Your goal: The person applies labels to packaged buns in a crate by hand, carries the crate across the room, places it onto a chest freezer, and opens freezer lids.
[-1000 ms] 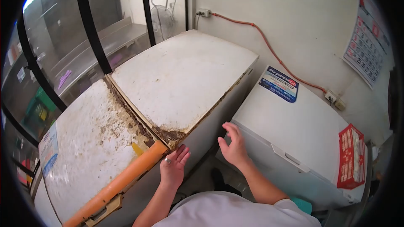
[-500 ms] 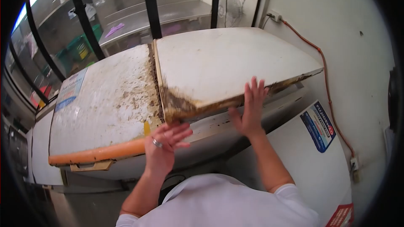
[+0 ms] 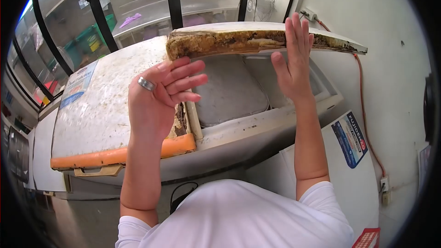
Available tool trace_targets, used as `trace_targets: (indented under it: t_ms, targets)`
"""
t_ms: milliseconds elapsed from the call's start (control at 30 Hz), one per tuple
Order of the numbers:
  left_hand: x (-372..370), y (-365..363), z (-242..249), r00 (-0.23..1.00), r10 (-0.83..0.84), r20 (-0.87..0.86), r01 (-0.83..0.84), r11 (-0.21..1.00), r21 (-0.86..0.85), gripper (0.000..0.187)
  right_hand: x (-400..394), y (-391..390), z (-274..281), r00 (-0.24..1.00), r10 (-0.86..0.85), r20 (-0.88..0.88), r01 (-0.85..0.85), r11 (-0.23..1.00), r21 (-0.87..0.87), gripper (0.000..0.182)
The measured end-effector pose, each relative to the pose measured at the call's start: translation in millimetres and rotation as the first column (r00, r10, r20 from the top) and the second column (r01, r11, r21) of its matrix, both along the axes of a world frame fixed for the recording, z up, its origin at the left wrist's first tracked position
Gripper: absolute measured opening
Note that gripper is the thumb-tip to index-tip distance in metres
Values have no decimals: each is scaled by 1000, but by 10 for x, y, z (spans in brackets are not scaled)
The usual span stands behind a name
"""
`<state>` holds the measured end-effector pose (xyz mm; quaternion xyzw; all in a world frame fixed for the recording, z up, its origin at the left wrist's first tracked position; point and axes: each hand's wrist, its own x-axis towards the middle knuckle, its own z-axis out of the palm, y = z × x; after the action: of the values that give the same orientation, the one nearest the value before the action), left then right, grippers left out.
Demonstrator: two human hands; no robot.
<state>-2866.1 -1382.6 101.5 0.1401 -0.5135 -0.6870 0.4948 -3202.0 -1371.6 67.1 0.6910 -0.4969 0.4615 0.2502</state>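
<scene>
The right-hand lid (image 3: 257, 40) of a white chest freezer (image 3: 220, 133) is tilted up, its front edge brown and crumbling. My left hand (image 3: 154, 96), with a ring on it, has its fingers spread, the upper ones right at the lid's lower left corner. My right hand (image 3: 296, 71) is open, palm against the lid's front edge, fingers pointing up. Under the raised lid shows the freezer's inside, with a grey, flat-topped object (image 3: 225, 89) filling much of the opening. The stained left lid (image 3: 110, 96) lies closed, with an orange strip (image 3: 124, 155) along its front.
Another white freezer with a blue label (image 3: 350, 140) stands at the right, close to my body. An orange cable (image 3: 362, 110) runs down the wall. Behind black bars (image 3: 173, 4) are a steel counter (image 3: 202, 4) and a fan (image 3: 261, 2). A red basket (image 3: 367, 238) sits at lower right.
The right-hand lid has swung up from nearly closed, uncovering the freezer's inside. Both my hands have risen with its front edge.
</scene>
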Motion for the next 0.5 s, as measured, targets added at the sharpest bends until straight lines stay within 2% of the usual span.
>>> trace_targets:
  t_ms: [100,300,400,500]
  targets:
    - [32,148,-105,999,0,44,-7,989,146,60,52,189,-191,999,-34,3,33,997,66,79]
    - [194,540,-805,995,-90,52,59,899,434,36,319,761,-1034,980,-198,-24,199,962,186,91]
    - [226,660,-1040,987,-114,114,30,822,569,20,523,1005,-1378,964,-264,-8,255,923,290,96]
    - [251,710,-1270,979,-138,150,27,817,576,29,754,1227,-1509,951,-305,46,266,885,383,98]
